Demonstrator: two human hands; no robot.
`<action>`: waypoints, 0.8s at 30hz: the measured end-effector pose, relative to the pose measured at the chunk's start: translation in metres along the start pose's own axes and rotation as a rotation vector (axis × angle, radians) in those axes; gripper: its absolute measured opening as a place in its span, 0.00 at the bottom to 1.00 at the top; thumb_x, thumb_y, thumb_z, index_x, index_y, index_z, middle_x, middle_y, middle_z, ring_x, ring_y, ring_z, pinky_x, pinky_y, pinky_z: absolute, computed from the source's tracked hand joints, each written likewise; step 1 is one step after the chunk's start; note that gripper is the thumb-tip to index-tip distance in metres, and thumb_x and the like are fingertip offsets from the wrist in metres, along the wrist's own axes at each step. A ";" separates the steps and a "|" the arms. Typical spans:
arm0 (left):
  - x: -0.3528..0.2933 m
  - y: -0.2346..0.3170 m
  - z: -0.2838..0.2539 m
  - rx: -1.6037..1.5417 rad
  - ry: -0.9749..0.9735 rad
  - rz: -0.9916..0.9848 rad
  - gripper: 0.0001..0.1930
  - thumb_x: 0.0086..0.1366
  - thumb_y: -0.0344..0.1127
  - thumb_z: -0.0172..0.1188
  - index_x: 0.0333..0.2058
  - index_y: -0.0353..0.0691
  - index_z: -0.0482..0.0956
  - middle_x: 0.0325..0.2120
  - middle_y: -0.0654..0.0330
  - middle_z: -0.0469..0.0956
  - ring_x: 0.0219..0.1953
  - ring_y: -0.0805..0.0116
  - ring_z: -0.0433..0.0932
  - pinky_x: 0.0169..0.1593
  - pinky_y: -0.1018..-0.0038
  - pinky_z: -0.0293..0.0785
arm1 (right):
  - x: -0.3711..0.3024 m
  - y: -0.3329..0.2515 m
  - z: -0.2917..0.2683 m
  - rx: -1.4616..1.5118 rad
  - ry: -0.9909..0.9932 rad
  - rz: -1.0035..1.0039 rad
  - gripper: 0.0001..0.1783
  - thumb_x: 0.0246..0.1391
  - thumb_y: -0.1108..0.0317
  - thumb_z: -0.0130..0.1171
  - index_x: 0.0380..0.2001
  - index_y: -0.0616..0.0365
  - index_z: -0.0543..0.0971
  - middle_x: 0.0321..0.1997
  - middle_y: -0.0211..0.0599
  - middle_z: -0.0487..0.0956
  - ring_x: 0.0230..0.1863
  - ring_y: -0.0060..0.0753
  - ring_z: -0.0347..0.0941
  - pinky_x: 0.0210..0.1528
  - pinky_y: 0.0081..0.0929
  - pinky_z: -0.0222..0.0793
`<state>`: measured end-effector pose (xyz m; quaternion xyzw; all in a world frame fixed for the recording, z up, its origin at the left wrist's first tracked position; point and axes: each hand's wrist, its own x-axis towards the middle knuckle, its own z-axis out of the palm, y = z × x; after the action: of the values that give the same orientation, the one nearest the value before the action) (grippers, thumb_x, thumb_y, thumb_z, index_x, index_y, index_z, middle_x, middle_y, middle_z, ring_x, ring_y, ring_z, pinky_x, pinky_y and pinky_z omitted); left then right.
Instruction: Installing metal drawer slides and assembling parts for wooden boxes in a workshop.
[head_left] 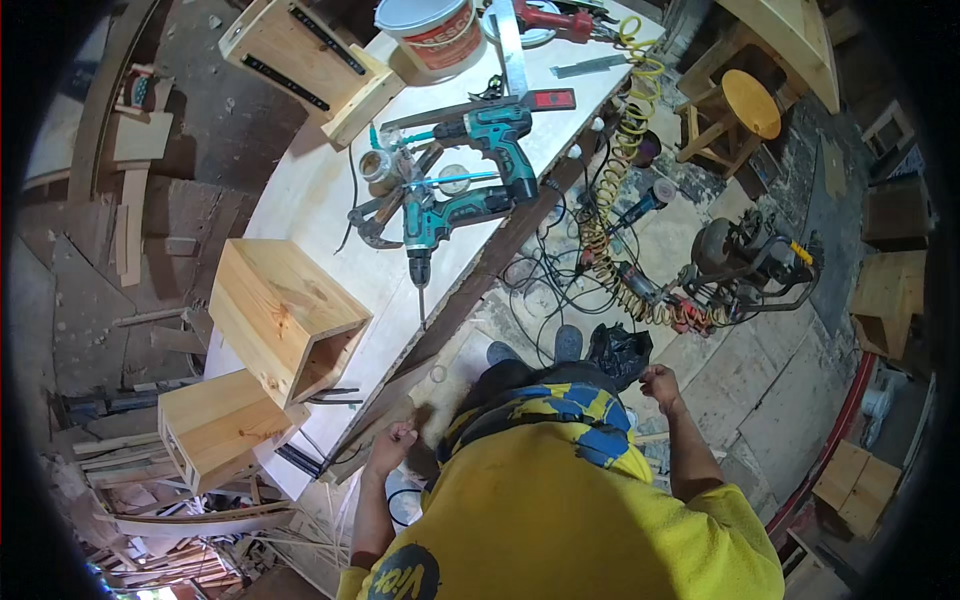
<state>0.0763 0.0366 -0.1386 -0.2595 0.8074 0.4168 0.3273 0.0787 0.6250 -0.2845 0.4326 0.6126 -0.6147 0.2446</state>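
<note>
My left hand (393, 446) is beside the near edge of the white-topped table (400, 290), its fingers curled in with nothing visible in them. Out to the right, the fingers of my right hand (659, 387) are pressed together next to a black plastic bag (619, 352); whether they pinch its edge or something small cannot be made out. Two teal cordless drills lie on the table: one drill (425, 225) with a long bit toward me, another drill (505, 145) behind it. A claw hammer (378, 220) and a small jar (376, 167) are beside them.
Two pine drawer boxes, an upper box (270, 310) and a lower box (215, 420), stand at the table's left end. At the back are a white bucket (430, 40) and a wooden piece with black runners (300, 60). A coiled yellow hose (610, 190), cables and a compressor (735, 250) occupy the floor at right.
</note>
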 end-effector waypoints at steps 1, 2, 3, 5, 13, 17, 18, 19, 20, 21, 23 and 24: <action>0.003 -0.002 0.002 0.051 -0.013 0.011 0.14 0.58 0.36 0.60 0.40 0.33 0.75 0.30 0.64 0.75 0.34 0.74 0.72 0.42 0.77 0.68 | 0.002 -0.008 0.005 0.048 -0.040 -0.024 0.03 0.48 0.73 0.50 0.27 0.57 0.73 0.23 0.31 0.74 0.18 0.24 0.69 0.21 0.21 0.66; 0.005 -0.005 0.003 0.101 -0.024 0.022 0.15 0.58 0.36 0.59 0.41 0.33 0.75 0.31 0.61 0.76 0.35 0.72 0.73 0.42 0.76 0.69 | 0.001 -0.014 0.011 0.095 -0.081 -0.048 0.02 0.48 0.73 0.50 0.26 0.57 0.73 0.22 0.30 0.74 0.18 0.23 0.68 0.21 0.20 0.65; 0.006 -0.007 0.001 0.176 -0.020 -0.025 0.16 0.58 0.38 0.59 0.41 0.33 0.76 0.34 0.54 0.78 0.37 0.64 0.76 0.43 0.71 0.70 | -0.002 -0.019 0.018 0.071 -0.093 -0.055 0.02 0.47 0.74 0.50 0.26 0.56 0.72 0.22 0.29 0.72 0.18 0.22 0.67 0.20 0.19 0.63; 0.016 -0.016 -0.006 0.196 -0.037 0.066 0.17 0.57 0.39 0.59 0.41 0.32 0.76 0.35 0.52 0.79 0.39 0.61 0.77 0.43 0.69 0.71 | -0.005 -0.029 0.034 0.012 -0.103 -0.061 0.02 0.46 0.75 0.50 0.26 0.56 0.72 0.22 0.29 0.72 0.17 0.22 0.67 0.20 0.19 0.63; 0.057 -0.060 -0.037 0.196 -0.037 0.243 0.16 0.56 0.40 0.58 0.39 0.34 0.78 0.35 0.48 0.79 0.40 0.60 0.78 0.44 0.68 0.72 | 0.006 -0.078 0.069 -0.293 -0.091 -0.229 0.04 0.45 0.76 0.48 0.26 0.62 0.72 0.22 0.32 0.73 0.22 0.25 0.67 0.24 0.23 0.62; 0.041 -0.004 -0.034 0.092 -0.052 0.154 0.16 0.56 0.40 0.58 0.39 0.35 0.78 0.34 0.49 0.79 0.39 0.60 0.78 0.45 0.69 0.73 | 0.031 -0.193 0.065 -0.903 0.008 -0.606 0.10 0.42 0.76 0.46 0.29 0.67 0.74 0.24 0.39 0.74 0.28 0.32 0.70 0.33 0.31 0.66; 0.040 0.009 -0.029 0.138 -0.035 0.227 0.15 0.57 0.40 0.57 0.39 0.35 0.79 0.33 0.50 0.79 0.39 0.60 0.78 0.46 0.69 0.73 | 0.034 -0.229 0.067 -0.732 0.090 -0.583 0.12 0.45 0.74 0.48 0.33 0.66 0.76 0.25 0.40 0.75 0.30 0.31 0.71 0.35 0.30 0.67; 0.042 0.024 -0.026 0.189 -0.022 0.305 0.15 0.58 0.40 0.57 0.39 0.35 0.79 0.32 0.51 0.80 0.38 0.61 0.78 0.46 0.69 0.73 | 0.063 -0.249 0.054 -0.569 0.157 -0.643 0.13 0.47 0.72 0.50 0.37 0.67 0.75 0.28 0.41 0.77 0.32 0.31 0.72 0.37 0.29 0.68; 0.041 0.036 -0.024 0.186 -0.015 0.302 0.15 0.58 0.40 0.57 0.39 0.35 0.79 0.32 0.51 0.80 0.38 0.61 0.78 0.46 0.69 0.73 | 0.069 -0.298 0.055 -0.738 0.199 -0.679 0.16 0.49 0.67 0.54 0.41 0.63 0.75 0.34 0.52 0.79 0.37 0.45 0.77 0.42 0.34 0.70; 0.043 0.050 -0.024 0.161 -0.050 0.333 0.15 0.58 0.40 0.56 0.39 0.36 0.79 0.32 0.51 0.80 0.39 0.61 0.78 0.46 0.69 0.73 | 0.081 -0.336 0.054 -0.722 0.282 -0.799 0.16 0.48 0.67 0.54 0.40 0.63 0.75 0.33 0.53 0.78 0.38 0.49 0.76 0.42 0.35 0.69; 0.048 0.075 -0.017 0.133 -0.083 0.360 0.15 0.59 0.40 0.56 0.39 0.36 0.79 0.32 0.51 0.80 0.39 0.61 0.78 0.46 0.70 0.73 | 0.078 -0.427 0.068 -0.749 0.347 -0.923 0.18 0.45 0.68 0.56 0.41 0.64 0.74 0.32 0.53 0.77 0.38 0.53 0.74 0.42 0.38 0.69; 0.050 0.086 -0.012 -0.138 -0.157 0.020 0.15 0.59 0.40 0.56 0.39 0.37 0.79 0.32 0.51 0.80 0.39 0.60 0.78 0.45 0.69 0.73 | 0.079 -0.468 0.075 -0.781 0.373 -0.999 0.19 0.45 0.68 0.56 0.42 0.64 0.74 0.35 0.53 0.77 0.41 0.53 0.73 0.45 0.39 0.68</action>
<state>-0.0188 0.0640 -0.1273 -0.2399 0.7511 0.4938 0.3666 -0.3676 0.6321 -0.1064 0.0751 0.9496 -0.3015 -0.0410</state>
